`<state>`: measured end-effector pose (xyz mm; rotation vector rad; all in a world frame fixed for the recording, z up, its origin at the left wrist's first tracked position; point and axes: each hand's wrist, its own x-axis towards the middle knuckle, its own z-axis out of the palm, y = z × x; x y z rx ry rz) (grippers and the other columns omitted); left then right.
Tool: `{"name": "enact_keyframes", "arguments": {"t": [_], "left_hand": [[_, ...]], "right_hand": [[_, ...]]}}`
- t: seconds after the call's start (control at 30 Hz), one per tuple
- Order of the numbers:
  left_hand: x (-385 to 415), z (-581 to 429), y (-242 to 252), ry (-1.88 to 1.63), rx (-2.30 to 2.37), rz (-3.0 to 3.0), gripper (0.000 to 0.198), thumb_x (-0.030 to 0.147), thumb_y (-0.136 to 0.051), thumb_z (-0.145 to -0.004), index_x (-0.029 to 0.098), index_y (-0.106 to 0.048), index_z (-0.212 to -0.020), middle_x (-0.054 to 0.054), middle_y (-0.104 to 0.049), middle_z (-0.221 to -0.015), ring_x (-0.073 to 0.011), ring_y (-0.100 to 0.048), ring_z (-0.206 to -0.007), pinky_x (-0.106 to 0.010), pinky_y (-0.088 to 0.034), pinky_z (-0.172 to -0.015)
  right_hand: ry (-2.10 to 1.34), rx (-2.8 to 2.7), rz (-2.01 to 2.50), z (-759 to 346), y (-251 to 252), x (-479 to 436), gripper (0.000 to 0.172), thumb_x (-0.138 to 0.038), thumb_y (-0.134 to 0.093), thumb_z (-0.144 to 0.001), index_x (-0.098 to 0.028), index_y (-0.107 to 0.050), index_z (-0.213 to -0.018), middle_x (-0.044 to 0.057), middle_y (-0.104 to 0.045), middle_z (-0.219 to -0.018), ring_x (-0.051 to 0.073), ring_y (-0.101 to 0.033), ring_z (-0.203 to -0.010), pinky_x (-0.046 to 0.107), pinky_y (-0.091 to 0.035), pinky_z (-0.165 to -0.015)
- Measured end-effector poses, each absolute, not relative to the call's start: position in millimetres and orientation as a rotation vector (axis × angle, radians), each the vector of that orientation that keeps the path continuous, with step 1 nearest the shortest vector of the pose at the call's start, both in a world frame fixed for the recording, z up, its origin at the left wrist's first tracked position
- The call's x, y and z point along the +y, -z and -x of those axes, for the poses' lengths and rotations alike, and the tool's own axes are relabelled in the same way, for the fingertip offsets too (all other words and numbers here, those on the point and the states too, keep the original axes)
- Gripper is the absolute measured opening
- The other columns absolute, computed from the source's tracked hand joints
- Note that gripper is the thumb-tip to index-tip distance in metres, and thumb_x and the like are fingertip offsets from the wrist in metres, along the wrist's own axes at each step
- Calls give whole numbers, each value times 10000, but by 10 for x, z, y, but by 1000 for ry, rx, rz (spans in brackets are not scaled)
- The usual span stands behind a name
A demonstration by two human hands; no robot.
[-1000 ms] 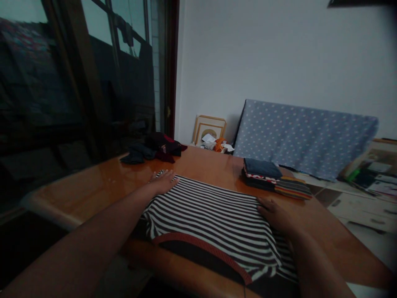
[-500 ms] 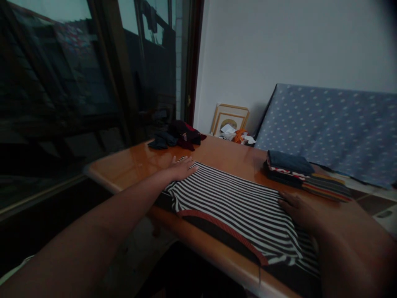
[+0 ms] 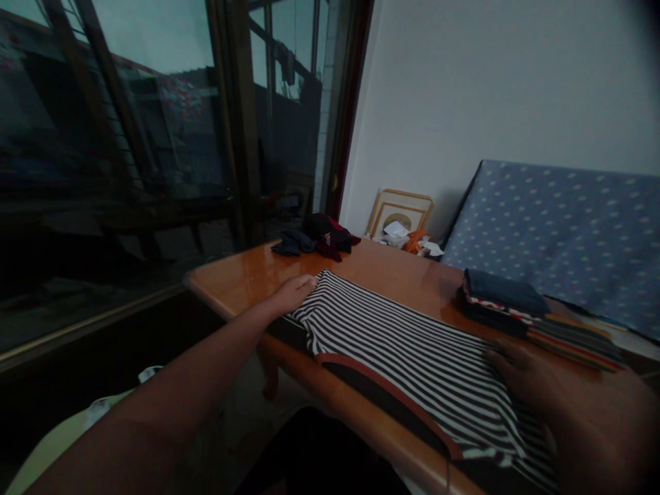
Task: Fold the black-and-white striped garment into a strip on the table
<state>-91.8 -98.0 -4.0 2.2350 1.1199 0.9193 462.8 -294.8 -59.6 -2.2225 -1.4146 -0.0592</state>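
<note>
A black-and-white striped shirt [image 3: 397,337] with a rust-red ribbed neckline lies spread on a wooden table [image 3: 232,289], its neckline towards me. At the far left corner, my left hand [image 3: 293,295] is closed on the cloth's edge, fingertips partly hidden. My right hand [image 3: 526,375] is at the opposite, right-hand edge of the shirt, its fingers bent at the cloth; it is dim and slightly blurred. The fabric between both hands lies nearly flat, with some bunching near the shoulders.
Folded clothes [image 3: 502,295] are stacked on the right, beside a folded striped garment [image 3: 575,340]. Dark crumpled clothes [image 3: 324,237] lie at the table's far left. Behind stand picture frames [image 3: 399,210] and a blue patterned cloth cover [image 3: 562,234]. Glass doors [image 3: 155,137] are at left.
My left hand has gone from lying flat with fingers spread to closing on the shirt's far left corner. My right hand stays by the right edge. The view has shifted left and up.
</note>
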Motion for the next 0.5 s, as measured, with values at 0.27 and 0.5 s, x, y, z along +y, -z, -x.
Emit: {"name": "enact_keyframes", "arguments": {"t": [0.27, 0.5], "left_hand": [[-1581, 1394, 201, -820, 1092, -2247, 415, 186, -494, -808, 221, -653, -1190, -17, -703, -1193, -179, -664, -982, -291, -528, -883], [-1582, 1391, 309, -811, 1150, -2346, 422, 186, -537, -780, 268, -675, -1170, 4, -701, -1190, -184, -650, -1016, -285, -506, -904]], "right_hand": [[246, -1151, 2259, -4454, 178, -3123, 648, -634, -452, -846, -258, -638, -1341, 195, -699, -1187, 420, -662, -1068, 535, -519, -845], [280, -1395, 2200, -4179, -226, -3195, 642, -563, -486, -850, -224, -568, -1389, 162, -733, -1088, 388, -693, -961, 492, -524, -767]]}}
